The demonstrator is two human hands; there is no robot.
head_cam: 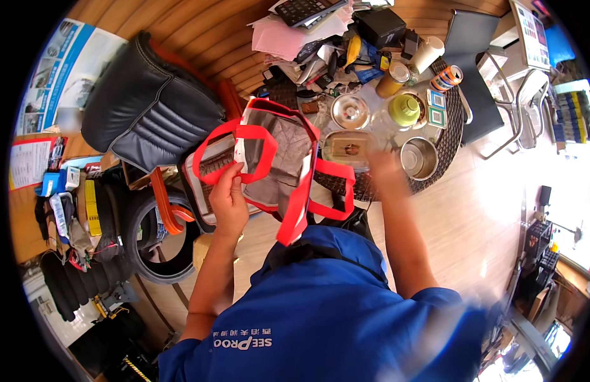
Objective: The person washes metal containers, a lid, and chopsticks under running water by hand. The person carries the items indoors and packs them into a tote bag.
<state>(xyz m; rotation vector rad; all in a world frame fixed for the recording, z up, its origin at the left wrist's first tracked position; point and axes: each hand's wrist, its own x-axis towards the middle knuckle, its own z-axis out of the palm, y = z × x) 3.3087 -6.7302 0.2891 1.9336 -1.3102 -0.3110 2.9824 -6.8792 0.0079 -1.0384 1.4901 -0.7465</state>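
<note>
My left hand (229,200) grips the edge of an open bag (280,143) with a grey lining, red trim and red strap handles, and holds it up beside the round table. My right hand (385,167) is blurred, over the table's near edge, between a rectangular food container (347,149) and an empty steel bowl (419,158). Whether its fingers hold anything cannot be made out. Behind them stand a round metal dish or lid (350,111) and a green-capped bottle (404,110).
The woven-edged table (450,138) also bears an orange can (446,79), a lidded jar (393,80), a paper roll (427,53) and piled papers (285,38). A black padded chair (152,105) and a tyre (161,277) are at left; another chair (476,86) is at right.
</note>
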